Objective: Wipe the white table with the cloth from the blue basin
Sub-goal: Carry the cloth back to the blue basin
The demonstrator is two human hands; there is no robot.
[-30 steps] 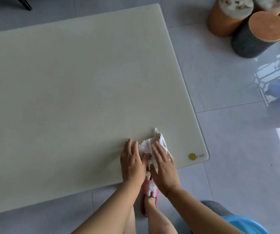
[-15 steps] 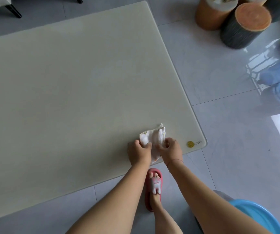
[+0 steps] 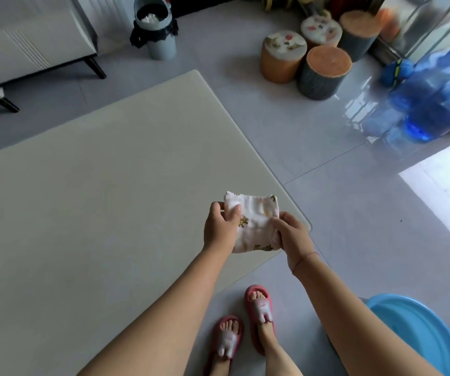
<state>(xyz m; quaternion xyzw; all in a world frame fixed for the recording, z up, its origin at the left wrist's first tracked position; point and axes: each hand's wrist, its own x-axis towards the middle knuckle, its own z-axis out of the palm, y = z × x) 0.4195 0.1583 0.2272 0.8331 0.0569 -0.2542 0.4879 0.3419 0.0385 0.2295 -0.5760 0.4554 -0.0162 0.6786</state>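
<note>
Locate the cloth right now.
In the head view the cloth is held up between the left hand and right hand, above the near right corner of the white table. The blue basin sits at lower right.

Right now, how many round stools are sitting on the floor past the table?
4: a patterned-top orange stool, an orange-topped dark stool, another patterned stool behind them, and a dark stool farthest right. More may be hidden behind.
</note>
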